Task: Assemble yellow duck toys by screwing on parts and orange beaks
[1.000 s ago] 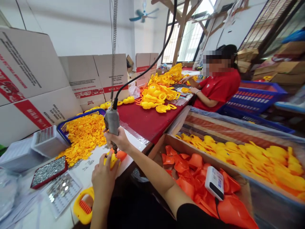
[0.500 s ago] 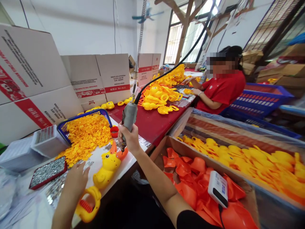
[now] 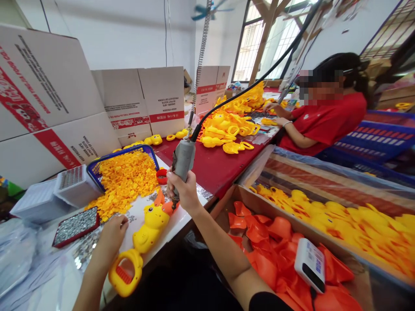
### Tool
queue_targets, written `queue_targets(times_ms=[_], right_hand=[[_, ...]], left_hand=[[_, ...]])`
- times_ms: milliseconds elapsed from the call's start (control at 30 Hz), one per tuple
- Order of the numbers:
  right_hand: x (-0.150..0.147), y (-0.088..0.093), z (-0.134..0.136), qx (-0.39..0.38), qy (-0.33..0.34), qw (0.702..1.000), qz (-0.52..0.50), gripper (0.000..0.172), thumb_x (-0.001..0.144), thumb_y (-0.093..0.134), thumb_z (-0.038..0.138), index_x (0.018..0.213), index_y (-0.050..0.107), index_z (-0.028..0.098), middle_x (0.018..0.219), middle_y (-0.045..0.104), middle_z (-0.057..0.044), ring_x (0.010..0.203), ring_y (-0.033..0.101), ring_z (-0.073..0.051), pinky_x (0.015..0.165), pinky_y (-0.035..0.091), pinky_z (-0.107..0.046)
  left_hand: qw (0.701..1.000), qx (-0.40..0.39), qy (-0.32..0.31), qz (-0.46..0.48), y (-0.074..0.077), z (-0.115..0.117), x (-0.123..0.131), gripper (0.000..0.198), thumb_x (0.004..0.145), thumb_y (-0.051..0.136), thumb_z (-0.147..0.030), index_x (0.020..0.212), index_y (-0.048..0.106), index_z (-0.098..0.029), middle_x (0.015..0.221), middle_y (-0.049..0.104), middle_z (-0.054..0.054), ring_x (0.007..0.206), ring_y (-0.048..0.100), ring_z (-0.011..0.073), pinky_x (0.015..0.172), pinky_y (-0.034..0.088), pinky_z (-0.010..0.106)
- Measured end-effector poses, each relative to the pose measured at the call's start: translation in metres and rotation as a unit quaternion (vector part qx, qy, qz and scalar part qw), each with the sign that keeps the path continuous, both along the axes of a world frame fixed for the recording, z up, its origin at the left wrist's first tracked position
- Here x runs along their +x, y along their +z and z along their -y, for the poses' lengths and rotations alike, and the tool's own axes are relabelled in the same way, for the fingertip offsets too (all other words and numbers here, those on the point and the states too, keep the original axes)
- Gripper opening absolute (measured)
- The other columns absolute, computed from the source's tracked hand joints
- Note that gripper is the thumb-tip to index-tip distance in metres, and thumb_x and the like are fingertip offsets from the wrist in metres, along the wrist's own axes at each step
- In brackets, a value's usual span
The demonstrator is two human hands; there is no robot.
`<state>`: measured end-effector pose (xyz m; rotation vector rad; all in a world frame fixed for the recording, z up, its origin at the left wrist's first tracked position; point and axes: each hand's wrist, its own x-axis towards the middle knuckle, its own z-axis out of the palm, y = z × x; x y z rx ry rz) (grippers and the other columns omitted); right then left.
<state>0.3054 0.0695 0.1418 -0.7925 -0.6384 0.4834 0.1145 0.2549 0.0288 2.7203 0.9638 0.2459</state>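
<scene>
My right hand (image 3: 184, 188) is wrapped round a grey electric screwdriver (image 3: 184, 157), which hangs from a coiled spring. The tool's tip points down at the orange bill of a yellow toy duck (image 3: 154, 222). The duck lies on the white work surface, its loop handle (image 3: 126, 272) towards me. To its left is my left hand (image 3: 113, 233), apart from the toy, fingers curled together beside small scattered metal pieces (image 3: 129, 216). Whatever those fingers may hold is too small to make out. A red tray of screws (image 3: 76, 226) sits left of that hand.
A blue basket (image 3: 155, 153) holds small yellow parts, with a small red cup (image 3: 161, 176) beside it. Orange pieces and a white device (image 3: 309, 263) fill a cardboard box (image 3: 223, 203) on my right. A co-worker in a red shirt (image 3: 327, 121) works across the red table (image 3: 207, 172).
The view has swung slightly left. My left hand's fingers have drawn together near the metal pieces. The screwdriver stays over the duck's bill in my right hand.
</scene>
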Motion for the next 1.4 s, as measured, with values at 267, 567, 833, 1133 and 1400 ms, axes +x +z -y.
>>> queue_targets(times_ms=[267, 567, 833, 1133, 1400], right_hand=[[0.004, -0.002, 0.000, -0.005, -0.015, 1.000, 0.011, 0.032, 0.078, 0.079, 0.042, 0.084, 0.057, 0.020, 0.050, 0.049, 0.012, 0.035, 0.044, -0.006, 0.037, 0.038, -0.021], [0.004, 0.001, 0.000, -0.003, -0.023, 1.000, 0.014, 0.032, 0.076, 0.082, 0.040, 0.084, 0.059, 0.020, 0.049, 0.049, 0.011, 0.034, 0.044, -0.006, 0.038, 0.039, -0.021], [0.008, 0.004, 0.002, -0.006, -0.033, 0.999, 0.009, 0.031, 0.077, 0.080, 0.041, 0.083, 0.059, 0.020, 0.049, 0.049, 0.011, 0.034, 0.043, -0.006, 0.037, 0.038, -0.021], [-0.006, 0.013, -0.002, 0.014, -0.023, 0.999, -0.017, 0.034, 0.075, 0.080, 0.045, 0.081, 0.055, 0.022, 0.048, 0.043, 0.012, 0.033, 0.038, -0.005, 0.037, 0.035, -0.022], [-0.021, 0.029, 0.017, 0.050, 0.014, 0.998, -0.022, 0.026, 0.078, 0.070, 0.042, 0.084, 0.052, 0.025, 0.046, 0.036, 0.013, 0.031, 0.029, -0.005, 0.033, 0.030, -0.020]], left_hand=[[0.999, -0.004, 0.020, -0.027, 0.002, 0.004, -0.007, 0.022, 0.090, 0.051, -0.020, 0.076, 0.069, -0.020, 0.090, 0.078, 0.011, 0.087, 0.073, 0.0257, 0.082, 0.052, 0.034], [0.999, 0.019, 0.039, 0.008, 0.004, 0.016, -0.012, 0.027, 0.097, 0.041, -0.023, 0.090, 0.067, -0.019, 0.104, 0.074, 0.014, 0.098, 0.070, 0.0269, 0.087, 0.050, 0.036], [0.989, 0.005, 0.081, 0.121, 0.015, 0.019, -0.017, 0.021, 0.093, 0.046, -0.025, 0.094, 0.067, -0.020, 0.101, 0.077, 0.014, 0.096, 0.072, 0.0287, 0.091, 0.054, 0.040], [0.933, -0.062, 0.029, 0.354, 0.034, 0.082, 0.006, 0.023, 0.095, 0.061, -0.038, 0.099, 0.074, -0.019, 0.098, 0.080, 0.008, 0.083, 0.075, 0.0202, 0.080, 0.062, 0.033], [0.888, -0.059, -0.028, 0.454, 0.040, 0.153, 0.036, 0.016, 0.098, 0.068, -0.034, 0.103, 0.076, -0.021, 0.093, 0.083, 0.004, 0.083, 0.080, 0.0183, 0.079, 0.065, 0.027]])
